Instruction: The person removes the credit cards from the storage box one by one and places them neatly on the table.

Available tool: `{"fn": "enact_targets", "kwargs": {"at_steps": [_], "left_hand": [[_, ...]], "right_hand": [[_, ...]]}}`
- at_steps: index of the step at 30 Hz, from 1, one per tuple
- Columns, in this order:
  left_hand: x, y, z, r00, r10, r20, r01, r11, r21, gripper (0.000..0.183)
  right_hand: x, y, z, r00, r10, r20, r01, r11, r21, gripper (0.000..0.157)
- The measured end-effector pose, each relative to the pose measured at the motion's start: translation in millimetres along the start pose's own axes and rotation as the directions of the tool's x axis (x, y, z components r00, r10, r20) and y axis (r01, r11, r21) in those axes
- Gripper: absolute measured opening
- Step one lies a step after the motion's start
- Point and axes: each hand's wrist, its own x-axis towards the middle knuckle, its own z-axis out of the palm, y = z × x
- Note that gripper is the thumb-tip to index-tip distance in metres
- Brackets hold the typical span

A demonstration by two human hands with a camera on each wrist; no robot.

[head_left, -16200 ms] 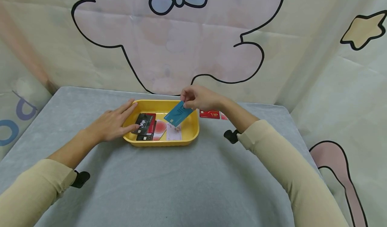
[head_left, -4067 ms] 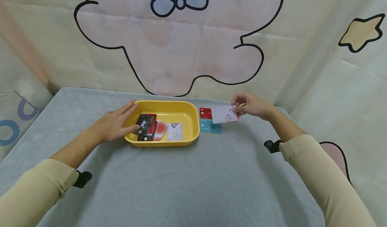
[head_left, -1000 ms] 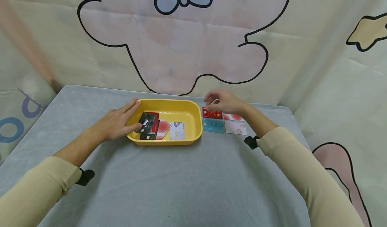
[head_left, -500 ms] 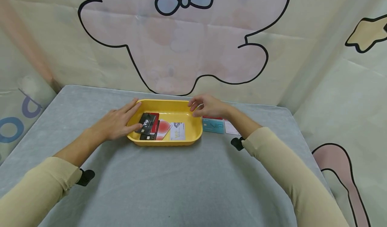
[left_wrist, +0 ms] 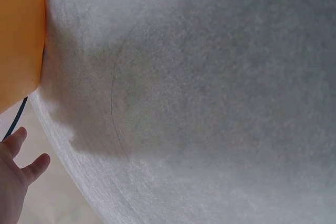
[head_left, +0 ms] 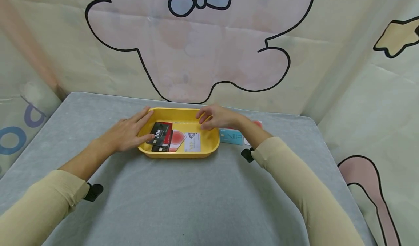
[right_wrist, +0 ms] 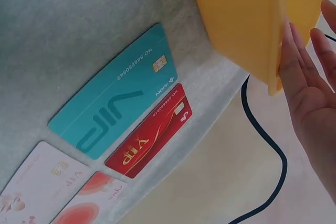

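My left hand (head_left: 126, 135) rests on the left end of a yellow tray (head_left: 178, 155), its fingers straight along the rim. Over the tray's right end hovers my right hand (head_left: 217, 117), fingers loosely bent and holding nothing. Inside the tray, a black VIP card (head_left: 160, 131) overlaps other black and red cards near my left thumb. Beside them lie a card with a red circle (head_left: 177, 137) and a white VIP card (head_left: 192, 142). The right wrist view shows a teal card (right_wrist: 118, 95), a red VIP card (right_wrist: 149, 132), a white floral card (right_wrist: 42, 182) and a pink-patterned card (right_wrist: 86, 205) on the table.
The table (head_left: 183, 202) has a grey-blue cloth over it. A printed curtain (head_left: 183, 64) hangs behind its far edge. In the right wrist view a dark cord (right_wrist: 268, 140) hangs beyond the table edge. My right forearm partly covers the laid-out cards in the head view.
First the right hand held the teal card over the tray, later the white floral card; both now lie on the table. Emptied, it has moved left over the tray. The left hand stayed.
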Motion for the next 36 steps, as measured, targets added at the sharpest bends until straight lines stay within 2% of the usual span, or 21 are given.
{"fn": "enact_targets", "kwargs": {"at_steps": [9, 14, 21, 28, 36], "left_hand": [[0.1, -1.1, -0.3, 1.0, 0.007, -0.002, -0.007, 1.0, -0.002, 0.089], [-0.4, -0.4, -1.3, 1.0, 0.007, -0.007, -0.007, 1.0, -0.005, 0.088], [-0.5, -0.7, -1.0, 1.0, 0.012, -0.007, -0.013, 1.0, -0.006, 0.088], [0.2, -1.1, -0.9, 1.0, 0.007, -0.008, -0.007, 1.0, -0.005, 0.088], [0.5, -2.0, 0.5, 1.0, 0.003, -0.006, -0.003, 1.0, -0.008, 0.089]], "right_hand": [[11.2, 1.6, 8.2, 1.0, 0.018, 0.004, -0.018, 1.0, -0.004, 0.041], [15.3, 1.7, 11.4, 0.999, -0.009, 0.032, 0.008, 1.0, 0.005, 0.04], [18.7, -2.1, 14.4, 0.997, 0.001, 0.078, -0.001, 1.0, 0.007, 0.042], [23.9, -4.4, 17.0, 0.997, 0.005, 0.08, -0.001, 0.999, -0.044, 0.044], [29.7, -5.0, 21.3, 0.992, 0.024, 0.124, -0.015, 0.997, -0.072, 0.047]]}}
